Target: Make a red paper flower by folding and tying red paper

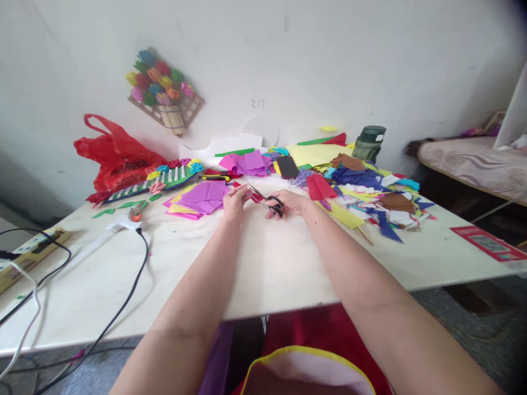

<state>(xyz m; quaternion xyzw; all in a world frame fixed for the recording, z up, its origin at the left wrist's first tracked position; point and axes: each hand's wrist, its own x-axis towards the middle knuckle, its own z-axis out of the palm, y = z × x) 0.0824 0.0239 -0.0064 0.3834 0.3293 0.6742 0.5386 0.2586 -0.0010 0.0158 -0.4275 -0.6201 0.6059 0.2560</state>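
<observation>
Over the middle of the white table, my right hand [291, 203] has its fingers in the black handles of a pair of scissors [275, 206]. The blades point left and slightly up, toward my left hand [234, 202]. That hand is closed in a pinch on a small piece of red paper [256, 196], which lies at the scissor blades. Whether the blades are cutting into it is too small to tell. Beside my left hand is a stack of purple and yellow paper [201, 198]. A folded red paper [321, 187] lies beyond my right hand.
A hot glue gun [128, 219] with a black cord lies left, near a power strip [33, 255]. At the back are a red plastic bag [119, 153], a phone [287, 167] and a dark green bottle [369, 144]. Colourful paper scraps [387, 203] cover the right side.
</observation>
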